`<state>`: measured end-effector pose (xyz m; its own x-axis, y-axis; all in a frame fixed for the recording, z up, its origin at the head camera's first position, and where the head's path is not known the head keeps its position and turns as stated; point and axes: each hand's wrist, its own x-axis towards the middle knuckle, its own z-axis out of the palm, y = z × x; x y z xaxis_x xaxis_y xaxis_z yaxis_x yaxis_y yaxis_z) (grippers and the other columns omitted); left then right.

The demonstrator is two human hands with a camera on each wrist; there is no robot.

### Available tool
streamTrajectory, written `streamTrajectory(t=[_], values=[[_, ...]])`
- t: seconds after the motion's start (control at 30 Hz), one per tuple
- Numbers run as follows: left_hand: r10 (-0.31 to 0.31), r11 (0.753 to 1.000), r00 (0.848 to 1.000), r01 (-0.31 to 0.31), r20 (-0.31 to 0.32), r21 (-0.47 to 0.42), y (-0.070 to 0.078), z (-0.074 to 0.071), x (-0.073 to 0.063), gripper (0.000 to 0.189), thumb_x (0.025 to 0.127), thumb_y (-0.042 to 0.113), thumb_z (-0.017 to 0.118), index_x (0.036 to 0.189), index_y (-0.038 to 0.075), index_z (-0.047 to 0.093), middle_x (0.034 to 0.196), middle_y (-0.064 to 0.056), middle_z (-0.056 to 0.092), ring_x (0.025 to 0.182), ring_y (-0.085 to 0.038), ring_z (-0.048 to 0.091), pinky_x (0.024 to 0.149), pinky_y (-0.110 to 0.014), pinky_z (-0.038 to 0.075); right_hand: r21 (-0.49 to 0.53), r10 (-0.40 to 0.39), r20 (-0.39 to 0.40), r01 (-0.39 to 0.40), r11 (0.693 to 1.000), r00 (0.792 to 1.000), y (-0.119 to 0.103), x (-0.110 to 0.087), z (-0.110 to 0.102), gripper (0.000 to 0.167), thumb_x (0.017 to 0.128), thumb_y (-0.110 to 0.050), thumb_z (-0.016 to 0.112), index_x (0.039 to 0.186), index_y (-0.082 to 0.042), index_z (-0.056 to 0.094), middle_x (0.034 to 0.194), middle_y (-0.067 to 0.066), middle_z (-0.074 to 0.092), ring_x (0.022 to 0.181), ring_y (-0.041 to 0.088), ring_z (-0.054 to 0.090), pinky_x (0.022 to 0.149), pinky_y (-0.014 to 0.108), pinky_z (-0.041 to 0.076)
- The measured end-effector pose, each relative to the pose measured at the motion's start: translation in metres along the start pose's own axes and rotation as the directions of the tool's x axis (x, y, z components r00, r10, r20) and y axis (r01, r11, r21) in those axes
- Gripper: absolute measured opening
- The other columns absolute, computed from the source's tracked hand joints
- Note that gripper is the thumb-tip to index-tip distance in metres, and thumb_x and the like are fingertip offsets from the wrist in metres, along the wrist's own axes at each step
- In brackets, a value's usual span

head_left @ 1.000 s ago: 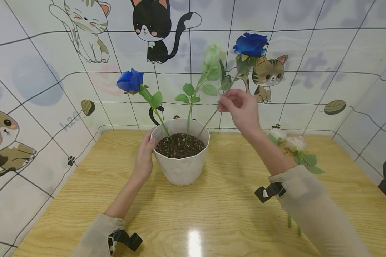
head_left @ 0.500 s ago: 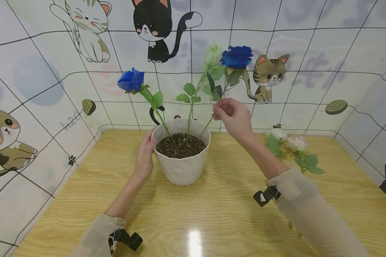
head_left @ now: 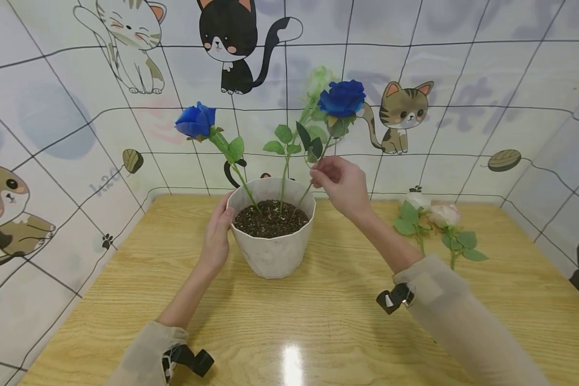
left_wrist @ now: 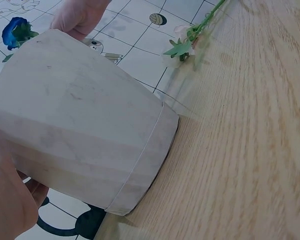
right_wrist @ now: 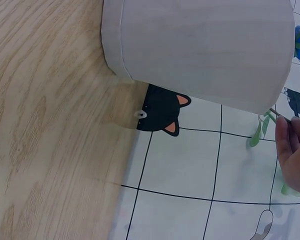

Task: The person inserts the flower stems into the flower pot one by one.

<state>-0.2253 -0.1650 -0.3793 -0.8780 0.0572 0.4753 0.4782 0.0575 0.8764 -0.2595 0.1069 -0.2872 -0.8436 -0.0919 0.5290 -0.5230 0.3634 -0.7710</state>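
A white faceted flowerpot [head_left: 272, 254] with dark soil [head_left: 270, 222] stands on the table. My left hand [head_left: 215, 236] holds its left side, thumb near the rim and the other fingers reaching round behind. My right hand [head_left: 341, 185] pinches the thin stem of a full blue rose [head_left: 342, 99] above the pot's right rim; the stem slants down into the pot. In the pot, a second blue rose [head_left: 196, 120] leans left, and a pale green rose [head_left: 320, 80] rises in the middle, partly behind the held one. The right wrist view shows fingertips [right_wrist: 282, 132] on the stem.
On the table's right side lie a white rose [head_left: 417, 201] and a pale pink rose [head_left: 445, 215], their lower stems hidden by the right sleeve [head_left: 463, 316]. A cat-print wall covering [head_left: 463, 128] borders the wooden table [head_left: 280, 332] at the back and sides.
My right hand has moved down and left with the blue rose, bringing its bloom closer to the pale green rose. The left hand and the pot stay where they were.
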Motion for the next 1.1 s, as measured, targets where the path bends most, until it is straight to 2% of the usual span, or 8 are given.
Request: streamTrajectory(t=[0.17, 0.3, 0.57, 0.7, 0.8, 0.93, 1.1], values=[[-0.003, 1.0, 1.0, 0.003, -0.006, -0.003, -0.0004, 0.0018, 0.0, 0.049, 0.107, 0.025, 0.032, 0.152, 0.006, 0.04, 0.146, -0.017, 0.048, 0.132, -0.028, 0.045, 0.111, -0.05, 0.033, 0.008, 0.026, 0.007, -0.026, 1.0, 1.0, 0.0023, -0.001, -0.0016, 0.012, 0.095, -0.008, 0.07, 0.1, 0.003, 0.069, 0.089, 0.017, 0.074, 0.075, 0.025, 0.071, 0.072, 0.023, 0.055], [-0.003, 1.0, 1.0, 0.003, -0.01, -0.004, -0.0007, 0.002, 0.0001, 0.049, 0.107, 0.024, 0.032, 0.152, 0.005, 0.04, 0.146, -0.018, 0.048, 0.133, -0.029, 0.045, 0.111, -0.05, 0.032, 0.038, 0.038, 0.014, -0.038, 0.999, 0.999, 0.0046, -0.002, -0.0011, 0.013, 0.094, -0.008, 0.071, 0.1, 0.004, 0.069, 0.09, 0.018, 0.074, 0.076, 0.025, 0.071, 0.073, 0.024, 0.056], [-0.01, 1.0, 1.0, 0.01, -0.026, 0.007, 0.0013, 0.0031, 0.0, 0.049, 0.107, 0.023, 0.032, 0.152, 0.005, 0.04, 0.147, -0.017, 0.048, 0.135, -0.03, 0.043, 0.114, -0.051, 0.03, 0.099, 0.015, 0.012, -0.016, 0.995, 1.0, 0.0084, -0.0041, 0.0016, 0.013, 0.094, -0.006, 0.072, 0.098, 0.005, 0.069, 0.089, 0.02, 0.073, 0.074, 0.024, 0.07, 0.075, 0.036, 0.058], [-0.002, 1.0, 1.0, 0.002, -0.027, 0.005, 0.0018, 0.0042, -0.0003, 0.049, 0.107, 0.023, 0.031, 0.152, 0.004, 0.04, 0.148, -0.018, 0.048, 0.135, -0.03, 0.044, 0.114, -0.051, 0.03, 0.125, 0.014, 0.009, -0.014, 0.992, 1.0, 0.0102, -0.0048, 0.0032, 0.013, 0.094, -0.005, 0.071, 0.099, 0.007, 0.068, 0.091, 0.021, 0.073, 0.076, 0.027, 0.071, 0.077, 0.039, 0.059], [0.007, 1.0, 1.0, -0.007, -0.025, 0.007, 0.003, 0.0045, 0.0005, 0.05, 0.107, 0.023, 0.031, 0.153, 0.004, 0.039, 0.148, -0.018, 0.047, 0.135, -0.031, 0.043, 0.114, -0.051, 0.03, 0.138, -0.007, 0.008, 0.006, 0.99, 1.0, 0.009, -0.0045, 0.0051, 0.012, 0.094, -0.003, 0.07, 0.099, 0.008, 0.068, 0.091, 0.022, 0.072, 0.075, 0.024, 0.071, 0.077, 0.037, 0.059], [0.008, 1.0, 1.0, -0.008, -0.019, 0.012, 0.0036, 0.0038, 0.0007, 0.05, 0.107, 0.023, 0.03, 0.153, 0.006, 0.039, 0.149, -0.016, 0.047, 0.136, -0.029, 0.043, 0.114, -0.05, 0.031, 0.128, -0.031, 0.008, 0.029, 0.991, 0.999, 0.0067, -0.0044, 0.007, 0.01, 0.093, 0.0, 0.07, 0.097, 0.008, 0.068, 0.089, 0.02, 0.072, 0.073, 0.022, 0.07, 0.074, 0.034, 0.059], [-0.002, 1.0, 1.0, 0.002, -0.015, 0.015, 0.0028, 0.0032, 0.0004, 0.049, 0.107, 0.023, 0.031, 0.153, 0.007, 0.04, 0.148, -0.015, 0.049, 0.134, -0.028, 0.045, 0.112, -0.05, 0.033, 0.064, -0.053, -0.003, 0.053, 0.997, 0.999, 0.005, -0.0042, 0.0051, 0.008, 0.093, -0.001, 0.069, 0.097, 0.006, 0.068, 0.087, 0.018, 0.072, 0.074, 0.027, 0.069, 0.073, 0.035, 0.058]])
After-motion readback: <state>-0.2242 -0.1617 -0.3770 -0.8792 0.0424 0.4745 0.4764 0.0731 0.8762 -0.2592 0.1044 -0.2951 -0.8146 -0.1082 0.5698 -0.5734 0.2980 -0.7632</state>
